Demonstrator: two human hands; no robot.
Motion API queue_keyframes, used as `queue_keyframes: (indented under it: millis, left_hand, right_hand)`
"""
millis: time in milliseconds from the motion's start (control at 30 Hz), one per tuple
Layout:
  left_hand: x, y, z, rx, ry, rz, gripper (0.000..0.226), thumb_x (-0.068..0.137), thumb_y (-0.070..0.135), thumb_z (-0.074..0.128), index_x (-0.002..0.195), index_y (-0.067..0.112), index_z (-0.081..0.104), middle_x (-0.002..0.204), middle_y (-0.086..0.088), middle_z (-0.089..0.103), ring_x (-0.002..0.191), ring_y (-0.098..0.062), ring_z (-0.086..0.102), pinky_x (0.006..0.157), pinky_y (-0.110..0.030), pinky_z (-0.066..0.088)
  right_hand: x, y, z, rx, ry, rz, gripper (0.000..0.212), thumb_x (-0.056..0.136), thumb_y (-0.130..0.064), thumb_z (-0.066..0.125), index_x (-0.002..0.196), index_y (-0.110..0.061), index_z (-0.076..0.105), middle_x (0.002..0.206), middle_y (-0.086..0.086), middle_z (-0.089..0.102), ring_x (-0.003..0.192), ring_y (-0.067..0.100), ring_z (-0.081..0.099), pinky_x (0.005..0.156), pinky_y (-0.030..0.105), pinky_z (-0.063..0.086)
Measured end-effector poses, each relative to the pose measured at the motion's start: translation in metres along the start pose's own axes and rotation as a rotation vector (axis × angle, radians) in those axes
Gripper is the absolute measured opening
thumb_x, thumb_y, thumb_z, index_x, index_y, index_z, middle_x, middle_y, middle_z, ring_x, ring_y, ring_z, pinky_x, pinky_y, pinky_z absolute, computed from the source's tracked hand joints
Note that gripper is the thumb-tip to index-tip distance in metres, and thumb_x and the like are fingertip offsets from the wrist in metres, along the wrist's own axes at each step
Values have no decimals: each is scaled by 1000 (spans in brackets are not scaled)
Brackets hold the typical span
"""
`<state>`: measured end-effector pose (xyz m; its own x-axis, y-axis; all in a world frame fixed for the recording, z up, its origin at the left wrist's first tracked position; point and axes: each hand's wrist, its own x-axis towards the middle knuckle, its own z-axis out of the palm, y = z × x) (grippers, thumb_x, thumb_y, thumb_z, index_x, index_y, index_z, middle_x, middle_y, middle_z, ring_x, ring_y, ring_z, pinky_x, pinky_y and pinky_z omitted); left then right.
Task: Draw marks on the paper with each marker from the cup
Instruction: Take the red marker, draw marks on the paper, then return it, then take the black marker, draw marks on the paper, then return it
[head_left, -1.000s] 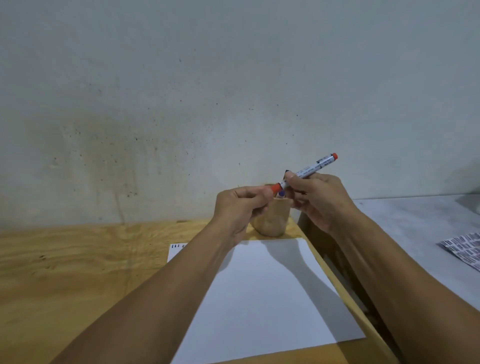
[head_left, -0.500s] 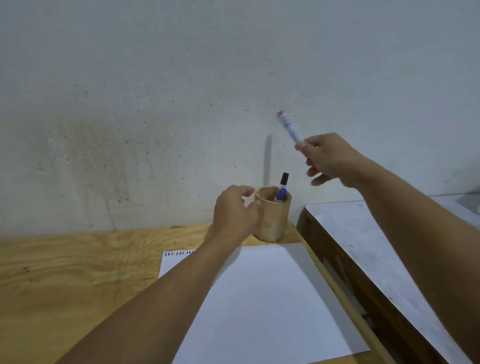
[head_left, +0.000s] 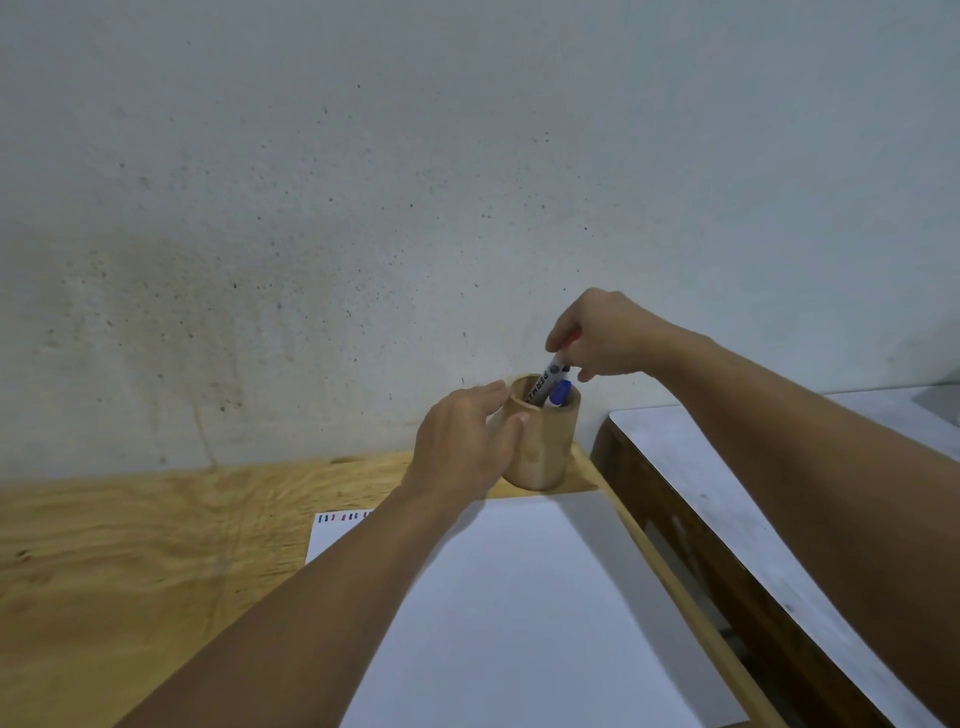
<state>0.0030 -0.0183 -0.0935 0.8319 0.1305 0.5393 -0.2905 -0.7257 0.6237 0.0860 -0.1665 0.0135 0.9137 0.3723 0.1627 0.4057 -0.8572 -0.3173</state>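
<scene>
Speckled grey wall (head_left: 363, 182) fills the upper two thirds of the frame; below it a plywood table (head_left: 130, 561) spans the lower left. White paper (head_left: 519, 613) lies flat on the table at lower centre, with a row of short red and blue marks (head_left: 343, 517) along its upper left edge. Wooden cup (head_left: 545, 447) stands upright at centre, just beyond the paper's far edge. Left hand (head_left: 462, 441) wraps the cup's left side, fingers slightly spread, thumb on the near wall and fingertips at the rim. Right hand (head_left: 608, 338), above and right of the cup, pinches the upper end of a grey marker (head_left: 546, 382) between thumb and fingers; a trace of red shows at the grip. The marker is tilted, its lower end inside the cup. Blue marker (head_left: 560, 393) stands in the cup just right of it. Grey-topped bench (head_left: 727, 493) with a dark wooden side lies at right, apart from the table.
</scene>
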Motion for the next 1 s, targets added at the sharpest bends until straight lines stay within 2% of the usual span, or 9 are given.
queue_keyframes:
  millis: [100,233,333,400,500,667,733,867,1000]
  left_hand:
    - [2,-2,0,96,-5,66,35,85,31,59,118,22,63,119,-2,68,110,-24,60,90,-34,46]
    - [3,-4,0,156,-9,106,38,86,31,58,122,21,60,125,-1,65,113,-24,58,91,-35,45]
    - [3,-5,2,157,-8,84,42,85,37,59,124,21,59,128,0,63,116,-22,57,94,-35,45]
    - [4,-4,3,141,10,95,41,83,39,62,119,19,63,122,-2,67,110,-24,61,90,-36,47]
    - [4,-2,3,120,43,88,38,80,41,66,110,19,68,110,-6,72,101,-26,64,83,-38,51]
    - [5,-3,5,130,71,57,36,78,45,66,105,21,69,106,-6,73,98,-27,65,80,-41,54]
    - [5,-4,5,129,72,57,37,78,45,66,104,20,70,105,-6,73,98,-28,66,79,-42,54]
    - [6,-4,6,147,51,38,38,79,47,64,106,21,69,107,-5,73,99,-26,65,80,-38,53]
    - [6,1,2,164,5,-5,37,80,45,63,110,24,66,108,-2,72,102,-24,63,79,-34,48]
  right_hand:
    - [1,5,10,65,84,-22,21,81,-9,74,101,-9,67,93,9,71,59,11,65,50,16,49]
    - [-1,13,24,204,233,32,41,68,-28,87,99,-12,64,85,7,69,59,12,63,54,23,51]
    - [1,23,33,327,207,117,45,69,-18,86,108,-7,65,86,9,69,63,17,68,51,21,54]
    - [2,28,37,366,134,162,45,76,-4,80,118,-2,65,96,10,68,74,19,67,60,21,55]
    - [1,29,44,357,75,182,38,82,-3,71,121,-4,67,111,9,66,95,21,59,81,28,49]
    - [-4,27,52,547,114,216,14,82,-5,73,95,-8,71,93,8,68,89,21,62,64,22,47]
    - [-7,27,49,659,157,227,7,83,-5,72,89,-5,68,88,7,66,87,22,62,66,25,51]
    - [-12,21,24,887,294,192,22,86,-8,69,106,-1,63,98,12,72,92,24,70,90,45,55]
    - [-23,2,-14,1025,467,72,20,96,-13,57,116,-7,56,96,8,71,89,26,73,82,42,60]
